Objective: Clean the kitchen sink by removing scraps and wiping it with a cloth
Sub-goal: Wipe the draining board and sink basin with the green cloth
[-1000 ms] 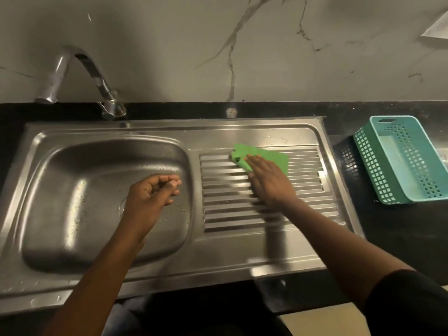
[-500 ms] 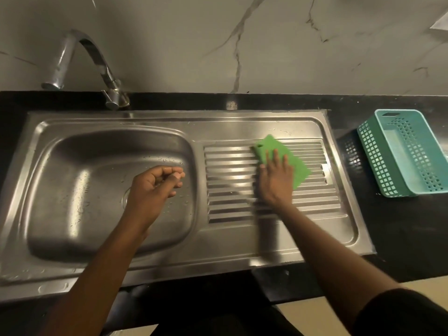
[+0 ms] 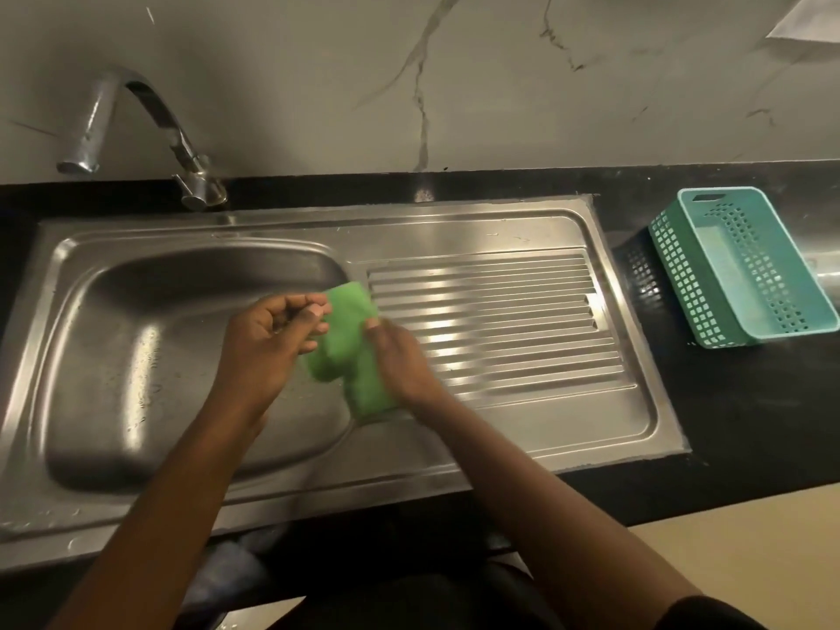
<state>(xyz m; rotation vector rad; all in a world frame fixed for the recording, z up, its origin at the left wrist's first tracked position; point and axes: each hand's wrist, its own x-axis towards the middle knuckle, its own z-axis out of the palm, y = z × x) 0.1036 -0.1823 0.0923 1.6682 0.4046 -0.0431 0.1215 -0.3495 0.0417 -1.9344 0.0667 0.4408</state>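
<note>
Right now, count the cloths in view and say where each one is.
1: a green cloth, held between the left hand and right hand over the steel sink basin's right edge. No others visible.

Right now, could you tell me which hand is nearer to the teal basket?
Right. The right hand rests at the drainboard's left edge, on the green cloth; the left hand is farther left, over the basin. The teal basket sits far right.

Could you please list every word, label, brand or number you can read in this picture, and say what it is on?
None: no readable text anywhere.
The sink, tap, green cloth and teal basket carry no visible print.
The pale sheet at the top right corner looks blank.
</note>
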